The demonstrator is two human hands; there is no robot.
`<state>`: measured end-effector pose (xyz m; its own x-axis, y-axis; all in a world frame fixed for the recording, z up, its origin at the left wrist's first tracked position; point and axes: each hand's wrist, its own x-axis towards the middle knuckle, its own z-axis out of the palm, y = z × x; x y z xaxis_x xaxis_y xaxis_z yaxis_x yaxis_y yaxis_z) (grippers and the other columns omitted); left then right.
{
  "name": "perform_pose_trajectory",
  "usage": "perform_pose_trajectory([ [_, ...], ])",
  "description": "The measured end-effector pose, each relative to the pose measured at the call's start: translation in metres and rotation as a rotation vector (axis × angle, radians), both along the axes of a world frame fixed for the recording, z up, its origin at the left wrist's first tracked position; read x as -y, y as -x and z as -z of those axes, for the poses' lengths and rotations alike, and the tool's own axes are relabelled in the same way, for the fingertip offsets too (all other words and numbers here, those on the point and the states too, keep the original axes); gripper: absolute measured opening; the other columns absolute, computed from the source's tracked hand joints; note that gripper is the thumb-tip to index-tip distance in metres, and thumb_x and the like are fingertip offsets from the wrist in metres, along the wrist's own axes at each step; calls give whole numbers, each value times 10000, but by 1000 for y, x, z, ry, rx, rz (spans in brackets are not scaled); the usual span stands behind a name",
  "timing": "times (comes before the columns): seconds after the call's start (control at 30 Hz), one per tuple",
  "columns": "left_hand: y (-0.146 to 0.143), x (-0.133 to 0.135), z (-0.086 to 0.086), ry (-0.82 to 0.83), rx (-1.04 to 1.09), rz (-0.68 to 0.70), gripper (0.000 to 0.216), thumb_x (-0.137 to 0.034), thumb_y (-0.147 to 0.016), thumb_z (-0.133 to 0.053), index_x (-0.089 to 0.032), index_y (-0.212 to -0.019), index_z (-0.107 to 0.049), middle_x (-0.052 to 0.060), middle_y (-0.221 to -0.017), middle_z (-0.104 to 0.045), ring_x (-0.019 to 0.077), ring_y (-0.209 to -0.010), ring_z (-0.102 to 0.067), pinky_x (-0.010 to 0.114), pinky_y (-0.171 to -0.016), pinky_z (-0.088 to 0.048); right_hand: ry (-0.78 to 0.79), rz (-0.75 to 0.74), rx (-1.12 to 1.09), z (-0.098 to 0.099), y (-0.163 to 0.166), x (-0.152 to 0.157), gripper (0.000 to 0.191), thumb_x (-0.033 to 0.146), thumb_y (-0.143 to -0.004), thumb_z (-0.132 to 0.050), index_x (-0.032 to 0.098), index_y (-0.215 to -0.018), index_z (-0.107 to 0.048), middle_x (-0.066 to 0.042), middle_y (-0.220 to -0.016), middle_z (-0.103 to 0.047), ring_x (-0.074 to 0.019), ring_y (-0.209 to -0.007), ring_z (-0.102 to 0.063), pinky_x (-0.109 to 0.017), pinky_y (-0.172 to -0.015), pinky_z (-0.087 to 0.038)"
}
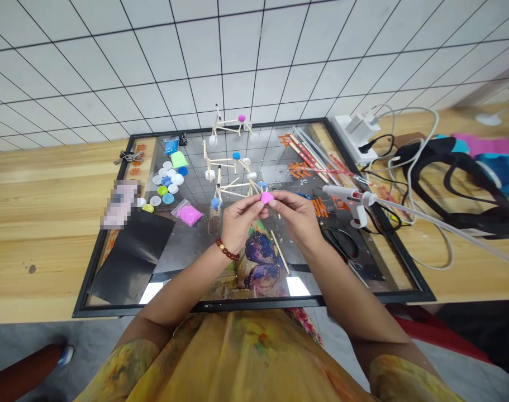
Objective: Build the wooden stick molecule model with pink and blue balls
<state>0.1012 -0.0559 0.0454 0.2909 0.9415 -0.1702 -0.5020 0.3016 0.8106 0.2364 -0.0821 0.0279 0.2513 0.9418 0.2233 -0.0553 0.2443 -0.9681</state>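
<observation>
Pink lump (267, 198) pinched between fingertips of left hand (241, 220) and right hand (295, 216), equally near both, over the desk (40, 234) at the near right end of the stick frame (234, 194), contact unclear, roundish, no clear long axis.

Clay (266, 198): pink
Bracelet (226, 251): dark red-brown, gold bead
Shirt (233, 357): mustard yellow, green and orange blotches
Wall (239, 56): white, black grid
Counter (40, 234): pale yellow wood grain
Glue gun (343, 195): white
Sheet (132, 254): black
Lids (166, 181): white, blue, lime
</observation>
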Motion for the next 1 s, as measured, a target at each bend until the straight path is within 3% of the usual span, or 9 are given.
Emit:
perform_pose_trajectory([
  [0.2,-1,0,3,2,-38,-54,360,-369,-522,-900,-156,-759,-733,8,-645,-697,107,-569,-632,268,-616,-538,-147,61,277,-3,2,2,160,335,-793,-744,275,-940,-764,-36,-942,-727,-179,-873,-657,-363,-830,-543],
  [0.3,0,-1,2,-1,-31,-46,381,-380,-535,-895,-168,-805,-729,12,-712,-716,119,-621,-656,269,-637,-545,-188,34,408,-5,1,2,231,350,-795,-738,264,-1009,-751,-55,-998,-723,-183,-876,-650,-370,-839,-539],
  [0.43,1,0,3,-19,-31,-2,402,-371,-574,-876,-201,-916,-751,-3,-721,-714,108,-611,-642,271,-642,-544,-196,56,432,-5,-1,2,183,330,-848,-680,264,-1006,-746,-45,-975,-729,-173,-865,-659,-350,-819,-538],
  [0.63,2,0,2,-63,-50,42,336,-377,-596,-866,-199,-866,-774,14,-727,-730,106,-624,-654,263,-652,-549,-248,113,488,-8,-4,4,117,254,-846,-684,259,-944,-747,-24,-877,-727,-167,-833,-672,-332,-792,-537],
  [0.83,3,-1,-3,33,3,72,367,-404,-604,-858,-187,-884,-760,25,-729,-730,126,-649,-675,276,-674,-551,-383,196,709,-11,-8,7,216,215,-842,-658,316,-1012,-746,-34,-956,-724,-194,-890,-677,-382,-845,-532],
  [1.0,1,-1,-3,36,13,4,328,-323,-563,-883,-181,-836,-768,37,-815,-752,125,-679,-673,295,-719,-544,-288,152,633,-14,-7,7,357,318,-818,-700,296,-1174,-679,-59,-1032,-722,-206,-869,-667,-406,-855,-551],
])
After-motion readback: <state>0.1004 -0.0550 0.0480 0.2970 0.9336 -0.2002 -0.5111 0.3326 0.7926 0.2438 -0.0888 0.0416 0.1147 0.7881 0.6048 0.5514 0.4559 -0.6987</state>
